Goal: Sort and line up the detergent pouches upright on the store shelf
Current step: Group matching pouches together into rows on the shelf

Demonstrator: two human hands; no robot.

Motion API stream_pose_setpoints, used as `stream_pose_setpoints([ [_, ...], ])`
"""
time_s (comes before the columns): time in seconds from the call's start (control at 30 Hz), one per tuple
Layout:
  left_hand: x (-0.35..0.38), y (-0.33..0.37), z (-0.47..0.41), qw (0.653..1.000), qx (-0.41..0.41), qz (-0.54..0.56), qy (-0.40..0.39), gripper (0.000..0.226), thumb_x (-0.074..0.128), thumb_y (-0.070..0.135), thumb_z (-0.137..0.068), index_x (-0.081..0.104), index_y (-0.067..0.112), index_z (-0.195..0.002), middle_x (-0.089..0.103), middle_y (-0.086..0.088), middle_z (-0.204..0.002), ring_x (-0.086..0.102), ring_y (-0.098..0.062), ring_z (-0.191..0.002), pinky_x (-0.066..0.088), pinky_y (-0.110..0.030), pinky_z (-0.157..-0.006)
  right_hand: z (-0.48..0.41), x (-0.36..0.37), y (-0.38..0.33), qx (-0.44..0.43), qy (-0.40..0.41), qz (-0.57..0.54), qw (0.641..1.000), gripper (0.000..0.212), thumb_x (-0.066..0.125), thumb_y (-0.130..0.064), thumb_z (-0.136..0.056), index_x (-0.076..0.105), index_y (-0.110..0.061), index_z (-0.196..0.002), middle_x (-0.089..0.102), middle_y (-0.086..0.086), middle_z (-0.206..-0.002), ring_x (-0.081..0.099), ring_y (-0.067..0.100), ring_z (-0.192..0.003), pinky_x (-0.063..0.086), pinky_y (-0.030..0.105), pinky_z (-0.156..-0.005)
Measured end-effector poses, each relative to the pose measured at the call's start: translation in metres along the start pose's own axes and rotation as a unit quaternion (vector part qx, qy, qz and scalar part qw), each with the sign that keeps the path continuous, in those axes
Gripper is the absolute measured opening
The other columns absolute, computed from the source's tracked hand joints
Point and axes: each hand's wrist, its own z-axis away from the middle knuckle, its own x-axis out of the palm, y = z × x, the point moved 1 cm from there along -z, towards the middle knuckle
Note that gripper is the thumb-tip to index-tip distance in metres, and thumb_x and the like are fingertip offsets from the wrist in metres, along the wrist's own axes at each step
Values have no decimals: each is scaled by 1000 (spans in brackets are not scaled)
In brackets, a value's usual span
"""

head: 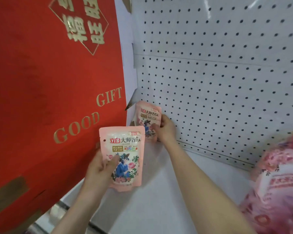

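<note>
A soft, light-looking pink flowery plastic pouch (123,149) is gripped by its edge in the left hand (100,169), a second pouch (148,119), beyond it, in the right hand (166,130).

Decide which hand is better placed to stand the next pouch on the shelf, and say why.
Left. The left hand grips the near pouch upright, in front of the back pouch, which the right hand holds by the pegboard.

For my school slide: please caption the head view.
Left hand holds near pouch; right hand holds far pouch upright on shelf.
</note>
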Motion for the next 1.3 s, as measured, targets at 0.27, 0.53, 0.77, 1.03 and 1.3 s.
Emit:
stream_pose_setpoints([
  [0.27,17,-5,-22,999,-11,-9,-39,23,56,4,-94,61,20,-110,74,1,-102,74,-20,-88,61,-36,-68,16,-34,-28,-27,69,114,991,28,56,-9,-87,64,-23,-111,71,-5,-99,66,18,-94,50,30,-80],
  [0.53,32,-6,-47,998,-3,-14,-64,29,58,5,-93,56,11,-122,71,-7,-112,70,-25,-99,58,-49,-82,66,-65,-89,-139,-188,138,962,16,71,-31,-86,76,-18,-94,74,1,-90,68,19,-86,54,37,-81],
  [0.77,37,-26,-56,982,102,-154,-33,43,65,4,-88,49,22,-125,55,8,-117,55,-13,-112,43,-11,-83,39,-47,-64,-138,-42,116,983,9,71,-25,-86,75,-19,-90,72,4,-79,67,24,-70,56,44,-74],
  [1.03,53,-34,-78,898,90,-401,-157,63,59,21,-93,32,21,-149,31,6,-155,31,-12,-141,24,-20,-112,15,-28,-56,-187,42,182,964,11,65,-30,-91,71,-23,-98,74,0,-85,67,23,-80,50,33,-74],
  [1.3,53,-40,-79,886,82,-421,-179,62,59,21,-94,32,23,-150,29,4,-157,32,-14,-141,24,-26,-116,31,-39,-48,-191,1,217,957,28,60,-29,-93,58,-29,-120,73,3,-99,67,27,-91,53,39,-79],
])
